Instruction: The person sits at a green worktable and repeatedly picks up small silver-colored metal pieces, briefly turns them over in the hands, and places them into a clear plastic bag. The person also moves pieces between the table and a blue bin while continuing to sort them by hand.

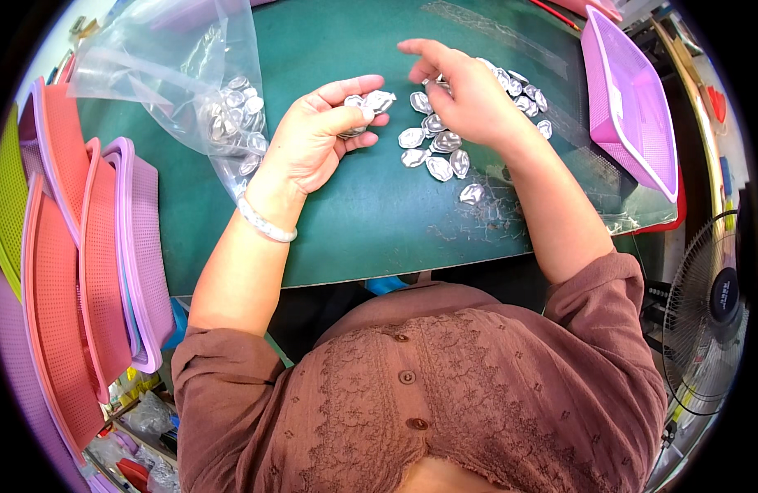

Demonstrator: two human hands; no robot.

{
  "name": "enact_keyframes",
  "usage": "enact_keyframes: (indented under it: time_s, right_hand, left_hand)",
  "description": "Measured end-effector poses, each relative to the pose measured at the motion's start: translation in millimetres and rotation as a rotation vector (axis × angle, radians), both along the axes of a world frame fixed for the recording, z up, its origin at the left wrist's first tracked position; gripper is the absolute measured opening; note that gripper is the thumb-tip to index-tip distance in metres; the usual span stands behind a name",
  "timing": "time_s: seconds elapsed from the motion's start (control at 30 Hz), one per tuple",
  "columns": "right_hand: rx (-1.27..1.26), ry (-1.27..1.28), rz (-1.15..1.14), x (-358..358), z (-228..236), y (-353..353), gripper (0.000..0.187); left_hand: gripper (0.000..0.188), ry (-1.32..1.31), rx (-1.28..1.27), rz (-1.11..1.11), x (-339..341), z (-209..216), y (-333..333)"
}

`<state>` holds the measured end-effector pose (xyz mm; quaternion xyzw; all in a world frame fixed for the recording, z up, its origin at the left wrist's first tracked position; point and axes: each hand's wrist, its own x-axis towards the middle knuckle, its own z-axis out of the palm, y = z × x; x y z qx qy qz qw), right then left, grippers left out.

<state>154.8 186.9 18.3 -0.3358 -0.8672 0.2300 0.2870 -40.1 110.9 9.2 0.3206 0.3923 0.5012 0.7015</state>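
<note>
My left hand (307, 135) is closed around several small shiny silver oval pieces (379, 102), with the thumb pressing on them. To its right, my right hand (471, 97) hovers over a loose pile of the same silver pieces (439, 168). Its index finger stretches out to the left, apart from the other fingers, which bend down toward the pile. The palm and part of the fingertips are hidden, and no piece shows clearly in its grasp. More silver pieces (235, 107) lie inside a clear plastic bag (161, 78) at the left of the green tabletop (330, 238).
Pink, purple and green perforated plastic baskets (95, 271) are stacked along the left edge. A purple basket (634, 107) stands on the table's right side. Beyond that corner is a fan (698, 304). A red pencil-like stick (554, 14) lies at the far edge.
</note>
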Motion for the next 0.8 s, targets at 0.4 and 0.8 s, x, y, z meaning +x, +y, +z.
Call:
enact_keyframes:
  time_s: [0.4, 0.8]
  right_hand:
    - [0.049, -0.154, 0.051, 4, -4, 3, 0.051]
    - [-0.747, 0.459, 0.040, -5, 6, -2, 0.040]
  left_hand:
    - [0.017, -0.318, 0.003, -0.030, -11, -10, 5]
    - [0.023, -0.224, -0.065, -0.025, -6, -4, 4]
